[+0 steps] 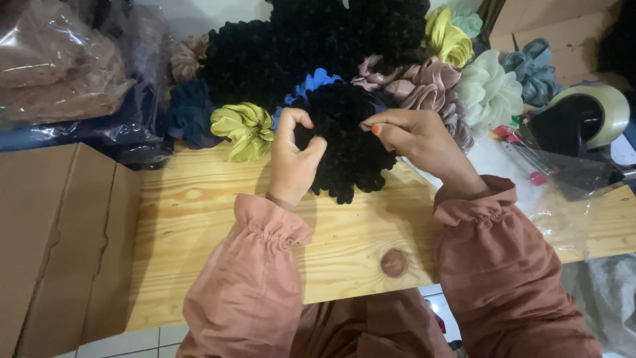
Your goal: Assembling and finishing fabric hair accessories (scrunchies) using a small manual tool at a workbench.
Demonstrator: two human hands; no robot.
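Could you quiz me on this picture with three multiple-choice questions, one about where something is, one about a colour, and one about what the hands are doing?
1. Where does the yellow-green satin scrunchie lie?
A. Just beside the left hand
B. On the flat brown cardboard
C. Under the tape dispenser

2. What colour is the fluffy fabric scrunchie being handled?
A. White
B. Black
C. Pink

3. How do the hands stand?
A. Both flat on the wooden table
B. One holding scissors
C. Both gripping the fluffy scrunchie

Answers:
1. A, it lies on the pale wooden tabletop right next to that hand.
2. B, the fluffy scrunchie is black.
3. C, the left hand and the right hand both close fingers on it.
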